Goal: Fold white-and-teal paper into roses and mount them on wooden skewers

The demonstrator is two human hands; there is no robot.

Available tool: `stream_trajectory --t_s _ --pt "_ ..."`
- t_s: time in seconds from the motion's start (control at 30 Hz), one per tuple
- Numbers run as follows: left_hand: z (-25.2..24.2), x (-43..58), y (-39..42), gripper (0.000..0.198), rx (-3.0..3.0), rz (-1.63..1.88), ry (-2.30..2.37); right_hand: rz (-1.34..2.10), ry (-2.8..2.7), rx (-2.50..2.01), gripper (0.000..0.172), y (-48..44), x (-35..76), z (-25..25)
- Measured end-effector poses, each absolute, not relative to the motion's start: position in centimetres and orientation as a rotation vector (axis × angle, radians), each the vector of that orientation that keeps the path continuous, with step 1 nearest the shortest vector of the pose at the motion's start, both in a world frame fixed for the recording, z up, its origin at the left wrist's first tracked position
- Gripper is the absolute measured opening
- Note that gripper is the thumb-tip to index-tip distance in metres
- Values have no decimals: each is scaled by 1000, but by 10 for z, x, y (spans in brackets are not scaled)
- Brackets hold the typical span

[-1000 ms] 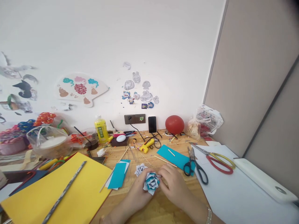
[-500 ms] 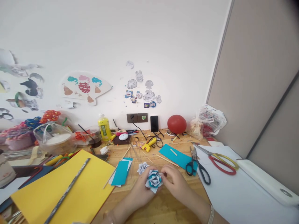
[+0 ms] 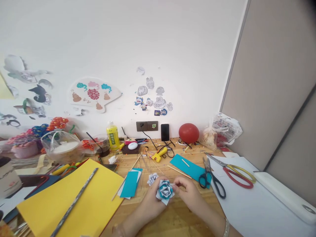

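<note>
White wall [image 3: 187, 49], dotted with cartoon paper cutouts [image 3: 159, 102] and a fan-shaped white card bearing red characters [image 3: 93, 94], rises behind a cluttered light-brown wooden tabletop [image 3: 158, 214]. At its centre is a layered paper flower in teal and white with dark-edged petals [image 3: 165, 192], held up in the left hand [image 3: 154, 197], whose fingers are closed around it from the nine o'clock side. The right hand [image 3: 184, 191] meets it at three o'clock, thumb and forefinger at a petal's edge; whether they pinch that petal cannot be told.

Clock directions run from this flower. Between ten and eleven, just beyond the left hand, sits a smaller grey-white paper flower [image 3: 152, 178]; whether it is held or lying cannot be told. Near nine lie stacked teal and white paper rectangles [image 3: 130, 184], with a large yellow sheet [image 3: 69, 200] farther out. At twelve rests a yellow glue gun [image 3: 160, 154]. Toward one are a teal paper strip [image 3: 181, 163] and, much farther back, a round red balloon [image 3: 189, 133]. Between two and three, black-handled scissors [image 3: 208, 174] lie partly over the strip; farther out near three are scissors with red and yellow handles [image 3: 240, 177].
</note>
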State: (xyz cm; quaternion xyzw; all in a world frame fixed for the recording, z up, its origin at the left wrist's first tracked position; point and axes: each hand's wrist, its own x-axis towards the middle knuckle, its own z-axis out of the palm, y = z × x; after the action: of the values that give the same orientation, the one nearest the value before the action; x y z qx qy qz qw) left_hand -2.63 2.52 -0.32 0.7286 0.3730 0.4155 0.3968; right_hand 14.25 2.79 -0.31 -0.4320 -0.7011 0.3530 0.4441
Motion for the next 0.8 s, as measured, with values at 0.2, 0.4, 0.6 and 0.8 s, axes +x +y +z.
stream_trajectory --t_s 0.2,0.4,0.6,0.8 --pt "-1 -26 25 40 1830 1058 973 982 -1677 -1070 39 30 144 -6" --pt "1 -27 25 41 1810 1071 991 1030 -1660 -1071 35 33 147 -2" --pt "0 -27 27 39 1822 1083 1000 1057 -1635 -1085 34 33 145 -6" --pt "0 -28 25 39 1844 1076 972 1030 -1661 -1064 35 29 143 -3"
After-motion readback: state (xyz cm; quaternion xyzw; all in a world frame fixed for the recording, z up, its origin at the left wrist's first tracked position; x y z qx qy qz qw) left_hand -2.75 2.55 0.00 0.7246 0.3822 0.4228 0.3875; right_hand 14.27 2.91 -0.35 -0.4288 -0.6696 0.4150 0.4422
